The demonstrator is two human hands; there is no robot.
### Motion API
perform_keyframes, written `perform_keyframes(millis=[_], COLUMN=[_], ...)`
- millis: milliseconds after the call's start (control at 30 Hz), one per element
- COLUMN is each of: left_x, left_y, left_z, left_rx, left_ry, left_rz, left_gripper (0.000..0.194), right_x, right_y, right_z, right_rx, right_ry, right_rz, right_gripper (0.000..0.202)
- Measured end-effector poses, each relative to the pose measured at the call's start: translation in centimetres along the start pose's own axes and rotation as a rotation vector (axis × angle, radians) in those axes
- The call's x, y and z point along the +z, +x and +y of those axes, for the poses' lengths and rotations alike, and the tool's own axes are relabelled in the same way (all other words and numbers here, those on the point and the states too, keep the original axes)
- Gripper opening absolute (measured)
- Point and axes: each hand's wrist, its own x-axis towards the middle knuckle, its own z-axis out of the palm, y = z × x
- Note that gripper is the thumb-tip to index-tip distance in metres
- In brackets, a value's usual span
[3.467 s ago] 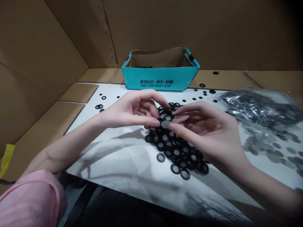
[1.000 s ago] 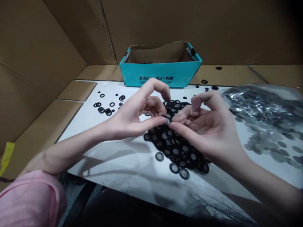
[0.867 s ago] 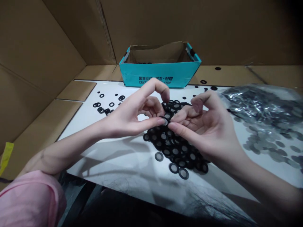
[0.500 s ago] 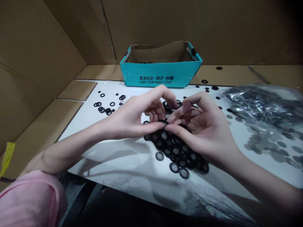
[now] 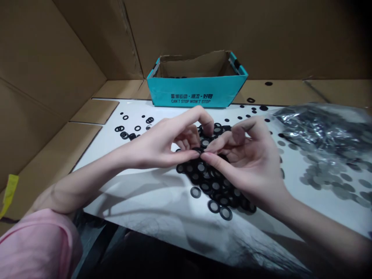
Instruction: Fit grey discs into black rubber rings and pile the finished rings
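Two hands (image 5: 203,151) over flat black rings (image 5: 216,186)

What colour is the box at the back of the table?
Teal, with a brown cardboard inside; the box shows in the head view.

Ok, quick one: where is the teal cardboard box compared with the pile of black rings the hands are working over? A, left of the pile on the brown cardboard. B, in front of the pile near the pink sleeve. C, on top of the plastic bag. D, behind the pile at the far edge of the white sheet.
D: the teal box stands beyond the pile of black rings, at the far edge of the white sheet.
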Motion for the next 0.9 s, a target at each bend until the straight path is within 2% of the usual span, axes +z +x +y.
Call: perform_keyframes(millis=[133,367,533,633,767,900], left_x=[0.1,1.2,0.9,0.7,0.9,1.1], left_y=[-0.1,-0.2,-0.2,-0.2,-0.1,-0.2], left_z=[0.4,-0.4,0.0,-0.1,-0.5,-0.8], left_rx=[-0.039,0.033,0.021,0.007,0.042,0.155], left_ry=[0.074,-0.016,0.037,0.024,-0.073,-0.052], left_rz=[0.003,0.177,0.083,0.091,0.186,0.207], left_gripper=[0.031,0.031,0.029,0.030,0.038,0.045], right_x=[0.0,-0.3,0.3,0.3,-0.2,-0.6], right_y=[0.1,0.3,0.0,0.1,0.4,0.6], right_z=[-0.1,-0.2,0.0,-0.1,-0.1,0.0], right_rx=[-0.012,-0.026,-0.068,-0.050,0.098,0.328], right_ry=[-0.038,0.005,0.051,0.030,0.140,0.347], right_rz=[-0.030,0.006,0.061,0.063,0.057,-0.004], right_gripper=[0.044,0.043,0.044,0.043,0.047,0.058])
